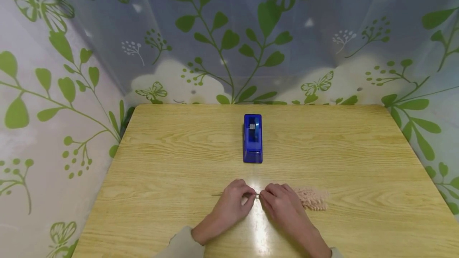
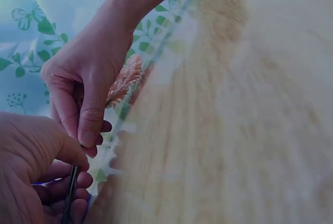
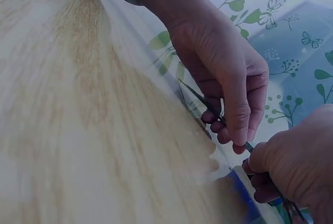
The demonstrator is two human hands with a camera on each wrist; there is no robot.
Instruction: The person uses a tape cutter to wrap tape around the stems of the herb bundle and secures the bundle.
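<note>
In the head view, a thin dark stem [image 1: 216,194] pokes out to the left of my left hand [image 1: 234,200]. That hand pinches the stem between thumb and fingers. Close beside it, my right hand [image 1: 283,204] pinches the stem too, and a short pale bit shows between the fingertips. To the right of the right hand lies a pink, feathery flower head [image 1: 313,199], partly covered by that hand. The right wrist view shows the stem's pointed end [image 3: 190,89] beyond the left hand. In the left wrist view, the pink head [image 2: 125,81] shows behind the right hand.
A blue tape dispenser [image 1: 253,138] stands on the wooden table [image 1: 172,150], just beyond the hands. Behind the table and along both sides hangs a curtain [image 1: 229,51] printed with green leaves and butterflies.
</note>
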